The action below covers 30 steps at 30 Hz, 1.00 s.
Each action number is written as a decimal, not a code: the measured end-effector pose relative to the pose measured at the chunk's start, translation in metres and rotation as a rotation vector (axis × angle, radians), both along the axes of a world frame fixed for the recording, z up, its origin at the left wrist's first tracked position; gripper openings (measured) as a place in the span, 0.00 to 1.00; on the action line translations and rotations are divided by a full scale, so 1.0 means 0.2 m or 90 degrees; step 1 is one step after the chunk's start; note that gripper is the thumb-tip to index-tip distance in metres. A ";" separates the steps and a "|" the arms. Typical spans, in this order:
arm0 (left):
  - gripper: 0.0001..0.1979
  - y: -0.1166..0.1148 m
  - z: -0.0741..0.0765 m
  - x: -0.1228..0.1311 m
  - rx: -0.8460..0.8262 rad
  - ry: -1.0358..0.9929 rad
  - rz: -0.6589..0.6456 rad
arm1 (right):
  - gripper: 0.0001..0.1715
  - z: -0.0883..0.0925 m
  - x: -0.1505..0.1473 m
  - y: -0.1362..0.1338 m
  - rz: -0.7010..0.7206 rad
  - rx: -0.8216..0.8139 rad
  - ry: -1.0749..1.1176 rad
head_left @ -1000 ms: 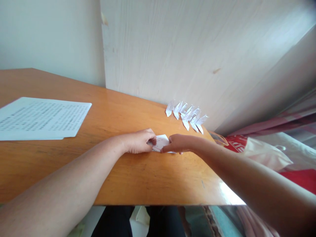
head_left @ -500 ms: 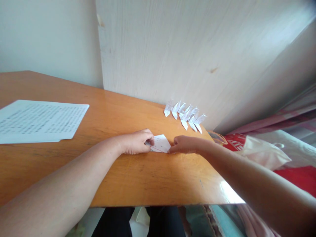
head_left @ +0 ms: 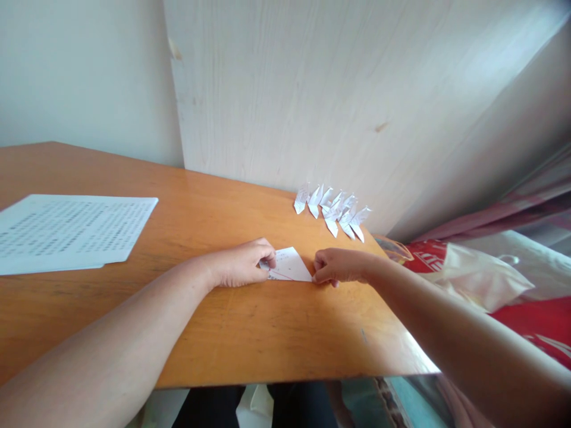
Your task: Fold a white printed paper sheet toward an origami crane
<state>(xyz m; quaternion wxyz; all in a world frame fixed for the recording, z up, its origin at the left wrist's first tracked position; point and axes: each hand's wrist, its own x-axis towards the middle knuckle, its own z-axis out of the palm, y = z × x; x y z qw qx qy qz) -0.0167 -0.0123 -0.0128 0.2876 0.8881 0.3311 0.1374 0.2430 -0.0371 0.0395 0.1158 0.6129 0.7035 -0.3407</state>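
Observation:
A small folded sheet of paper [head_left: 289,265], white with faint print and a reddish line, lies on the wooden table between my hands. My left hand [head_left: 247,263] is closed on its left end, thumb and fingers pinching it. At the paper's pointed right corner, my right hand [head_left: 336,266] pinches the tip, its other fingers curled in. Behind the hands, several folded white paper pieces [head_left: 332,209] with pointed ends stand in a cluster near the wall.
On the left of the table [head_left: 214,339] lies a stack of printed sheets [head_left: 75,229]. A pale wood-grain panel [head_left: 276,89] rises behind the table. Past the right edge are red bags [head_left: 535,327], a cream plastic bag [head_left: 486,276] and a pinkish curtain [head_left: 513,202].
The right hand has shifted slightly right along with the paper's corner, which now reaches farther out to a sharper point. The left hand keeps its hold. The camera view has tilted a little.

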 end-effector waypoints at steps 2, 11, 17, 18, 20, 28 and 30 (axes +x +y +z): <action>0.14 -0.01 0.00 0.00 0.003 0.000 -0.002 | 0.05 -0.02 0.02 0.00 -0.013 0.004 0.041; 0.07 -0.06 0.00 0.01 0.103 -0.004 0.020 | 0.04 -0.12 0.08 -0.04 -0.096 0.060 0.214; 0.06 -0.08 0.04 0.00 0.194 0.041 0.012 | 0.03 -0.15 0.05 0.00 -0.113 0.122 0.214; 0.07 -0.08 0.04 0.00 0.207 0.046 0.013 | 0.03 -0.16 0.04 0.01 -0.115 0.172 0.203; 0.08 -0.07 0.04 -0.01 0.226 0.051 0.016 | 0.03 -0.18 0.02 0.05 -0.106 0.287 0.172; 0.13 -0.05 0.00 -0.02 0.277 0.082 0.057 | 0.19 -0.26 -0.09 0.06 0.065 0.465 0.139; 0.13 -0.06 0.01 -0.01 0.284 0.102 0.060 | 0.21 -0.25 -0.09 0.03 0.087 0.468 0.131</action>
